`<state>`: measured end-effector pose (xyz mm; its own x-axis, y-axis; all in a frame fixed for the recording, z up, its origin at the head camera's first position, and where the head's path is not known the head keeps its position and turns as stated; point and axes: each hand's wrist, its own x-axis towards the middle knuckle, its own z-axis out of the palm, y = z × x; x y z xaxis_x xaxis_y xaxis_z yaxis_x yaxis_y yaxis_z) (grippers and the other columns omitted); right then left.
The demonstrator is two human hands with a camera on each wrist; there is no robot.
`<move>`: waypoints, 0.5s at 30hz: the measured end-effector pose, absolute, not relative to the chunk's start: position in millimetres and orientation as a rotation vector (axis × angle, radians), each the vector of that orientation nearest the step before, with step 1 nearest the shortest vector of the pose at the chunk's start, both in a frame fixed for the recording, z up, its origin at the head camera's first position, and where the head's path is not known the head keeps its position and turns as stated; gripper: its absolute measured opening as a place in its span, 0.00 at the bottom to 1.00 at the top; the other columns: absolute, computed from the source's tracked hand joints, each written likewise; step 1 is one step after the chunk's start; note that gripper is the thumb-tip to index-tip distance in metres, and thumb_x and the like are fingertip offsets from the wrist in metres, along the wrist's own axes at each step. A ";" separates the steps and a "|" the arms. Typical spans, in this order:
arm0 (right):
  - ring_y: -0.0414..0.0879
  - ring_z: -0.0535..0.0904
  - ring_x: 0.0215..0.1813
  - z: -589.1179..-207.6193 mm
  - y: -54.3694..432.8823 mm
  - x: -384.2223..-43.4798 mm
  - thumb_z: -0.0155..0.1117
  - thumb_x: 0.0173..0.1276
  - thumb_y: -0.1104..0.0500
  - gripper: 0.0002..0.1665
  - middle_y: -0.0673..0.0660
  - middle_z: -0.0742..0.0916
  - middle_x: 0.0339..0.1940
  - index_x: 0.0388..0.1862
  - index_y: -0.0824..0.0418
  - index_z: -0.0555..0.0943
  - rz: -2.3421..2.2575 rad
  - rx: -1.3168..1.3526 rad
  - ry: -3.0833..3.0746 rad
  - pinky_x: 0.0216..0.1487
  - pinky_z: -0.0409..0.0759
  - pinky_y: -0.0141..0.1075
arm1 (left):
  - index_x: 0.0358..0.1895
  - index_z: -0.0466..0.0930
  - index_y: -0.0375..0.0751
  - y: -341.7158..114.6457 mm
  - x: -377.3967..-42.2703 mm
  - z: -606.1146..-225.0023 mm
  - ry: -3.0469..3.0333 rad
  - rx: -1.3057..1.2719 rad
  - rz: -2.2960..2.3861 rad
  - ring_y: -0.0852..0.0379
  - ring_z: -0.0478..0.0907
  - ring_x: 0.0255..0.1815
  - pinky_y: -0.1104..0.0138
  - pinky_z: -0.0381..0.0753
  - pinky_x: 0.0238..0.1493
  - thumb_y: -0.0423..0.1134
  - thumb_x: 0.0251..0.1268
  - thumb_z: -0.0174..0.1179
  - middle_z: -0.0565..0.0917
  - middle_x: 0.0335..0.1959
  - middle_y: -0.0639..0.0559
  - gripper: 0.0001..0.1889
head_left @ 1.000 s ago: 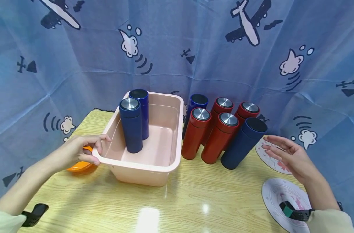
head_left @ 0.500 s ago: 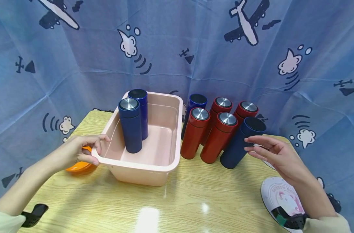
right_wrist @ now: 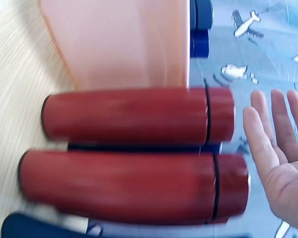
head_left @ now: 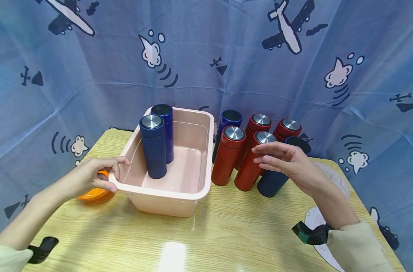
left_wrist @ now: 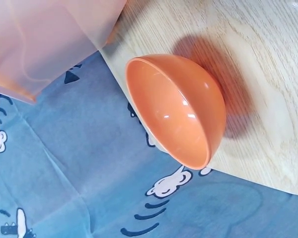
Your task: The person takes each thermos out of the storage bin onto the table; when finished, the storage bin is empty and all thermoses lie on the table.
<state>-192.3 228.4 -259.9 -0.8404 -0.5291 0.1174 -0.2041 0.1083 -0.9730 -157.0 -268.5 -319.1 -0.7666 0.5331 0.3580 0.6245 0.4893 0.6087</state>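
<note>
My left hand [head_left: 94, 175] grips the near left corner of a pale pink plastic bin [head_left: 162, 193]. Inside the bin stand a dark blue thermos [head_left: 154, 151] with a silver-topped lid and a brighter blue thermos [head_left: 169, 132]. Fingers apart and relaxed, my right hand [head_left: 288, 162] hovers by the lid of the front right red thermos [head_left: 246, 173], holding nothing. To its left is another front red thermos [head_left: 225, 162], with two more red ones and a blue thermos [head_left: 231, 118] behind. A dark blue thermos [head_left: 271, 184] is partly hidden by the right hand.
An orange bowl [left_wrist: 206, 94] sits on the wooden table left of the bin, mostly hidden behind the left hand in the head view. Flat round printed mats [head_left: 315, 217] lie at the right. A patterned blue curtain [head_left: 193, 56] hangs along the table's back and sides.
My right hand has moved left from the right side of the table, past the dark blue thermos, to the front right red thermos. The left hand has stayed on the bin.
</note>
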 end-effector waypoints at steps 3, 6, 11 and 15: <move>0.46 0.82 0.52 -252.5 212.2 -201.8 0.55 0.72 0.67 0.17 0.54 0.82 0.55 0.57 0.59 0.78 -1.791 -0.722 2.102 0.52 0.78 0.35 | 0.26 0.72 0.50 -268.8 -157.9 -319.5 -2.609 -1.013 -1.126 0.70 0.76 0.48 0.74 0.76 0.33 0.34 0.33 0.76 0.82 0.47 0.49 0.19; 0.47 0.82 0.51 -244.2 195.6 -213.5 0.55 0.72 0.66 0.15 0.57 0.81 0.56 0.56 0.58 0.79 -1.811 -0.687 2.055 0.52 0.78 0.37 | 0.26 0.72 0.50 -268.5 -158.5 -319.6 -2.614 -1.011 -1.116 0.68 0.77 0.46 0.75 0.76 0.34 0.34 0.33 0.76 0.82 0.47 0.48 0.19; 0.50 0.81 0.53 -228.5 167.8 -232.3 0.57 0.71 0.64 0.14 0.59 0.80 0.57 0.54 0.56 0.79 -1.863 -0.618 1.986 0.53 0.77 0.39 | 0.26 0.72 0.49 -267.6 -157.9 -319.2 -2.608 -1.017 -1.110 0.67 0.79 0.43 0.75 0.76 0.33 0.35 0.32 0.75 0.82 0.46 0.46 0.19; 0.50 0.80 0.54 -217.9 142.5 -245.7 0.58 0.71 0.63 0.18 0.59 0.79 0.59 0.59 0.60 0.76 -1.873 -0.624 1.992 0.55 0.76 0.41 | 0.26 0.71 0.49 -267.8 -156.5 -318.2 -2.608 -1.018 -1.111 0.66 0.79 0.39 0.74 0.76 0.31 0.35 0.33 0.75 0.82 0.46 0.46 0.19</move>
<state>-245.7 142.5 -217.9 -0.8474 -0.5282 0.0540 -0.0862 0.0365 -0.9956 -156.5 -267.8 -318.2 -0.7639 0.5352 0.3604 0.6308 0.5015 0.5921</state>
